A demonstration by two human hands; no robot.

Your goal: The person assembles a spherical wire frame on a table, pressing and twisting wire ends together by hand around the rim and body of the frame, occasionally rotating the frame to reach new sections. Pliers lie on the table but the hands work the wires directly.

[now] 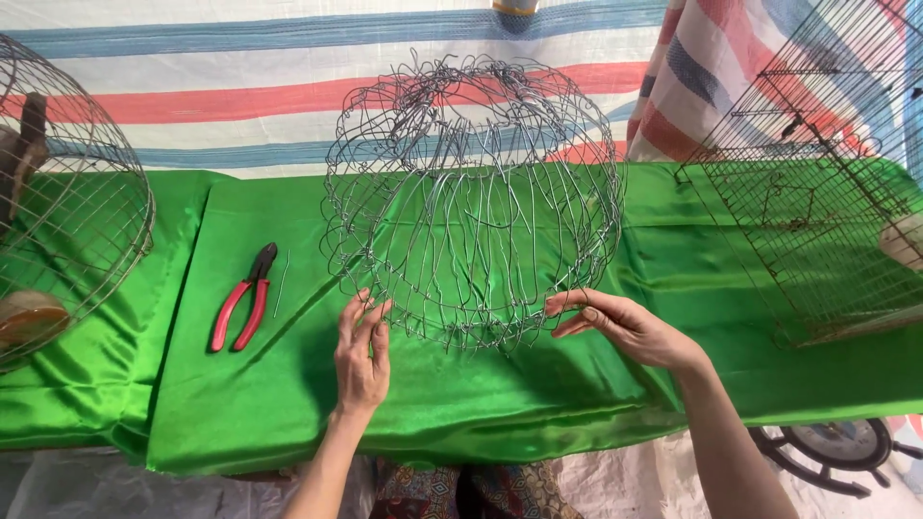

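**Two bare hands steady a round wire frame on green cloth**

Forearms reach up from the bottom edge toward a tabletop point(288, 413) draped in shiny green cloth, with a striped red, white and blue sheet point(240, 86) hanging behind it.

Largest, in the middle, is the wire frame point(471, 192), a rounded basket-like shape of thin bent wires. It lies tipped so its open mouth faces the camera, its lower rim resting on the cloth, probably so the loops stay within reach of both hands.

At the far right, a flat-sided wire mesh cage point(817, 183) leans at an angle. At the far left, part of a round wire basket point(67, 211) shows, cut off by the edge.

Next, the right hand point(625, 327) pinches the frame's lower right rim between thumb and fingers, a narrow grip on the wire. The left hand point(361, 351) lies with fingers fairly straight against the lower left rim, touching but not clearly closed around it; together they seem to keep the frame from rolling.

Smallest, red-handled pliers point(245, 296) lie left of the frame, apart from both hands.
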